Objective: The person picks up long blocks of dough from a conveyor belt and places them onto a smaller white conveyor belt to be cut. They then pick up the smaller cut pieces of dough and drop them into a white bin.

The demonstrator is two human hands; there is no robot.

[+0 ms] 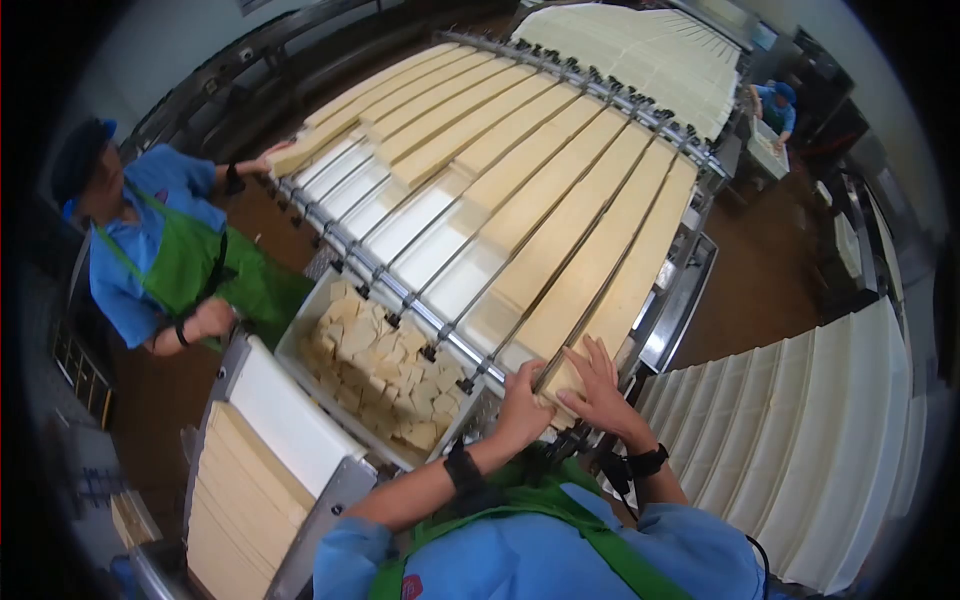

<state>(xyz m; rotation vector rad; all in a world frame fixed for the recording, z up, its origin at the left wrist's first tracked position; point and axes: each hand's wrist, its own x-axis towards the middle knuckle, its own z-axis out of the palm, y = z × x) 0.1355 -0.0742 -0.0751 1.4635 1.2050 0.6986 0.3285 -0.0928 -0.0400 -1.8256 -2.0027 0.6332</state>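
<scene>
Long pale yellow strips point(545, 225) lie side by side in lanes on a white conveyor with thin metal dividers. At the near end of the rightmost lanes, my right hand point(597, 390) rests with fingers apart on the end of a strip. Just left of it, my left hand point(522, 408) has its fingers bent against the same strip end; what lies between them is partly hidden. A metal bar point(400, 288) with black clamps crosses the conveyor's near edge.
A bin point(375, 360) of cut pale pieces stands below the bar. A co-worker point(165, 240) at the left touches a strip. Stacked slabs point(245, 500) lie lower left, a ridged white surface point(780, 430) lies right, and another person point(777, 108) stands far back.
</scene>
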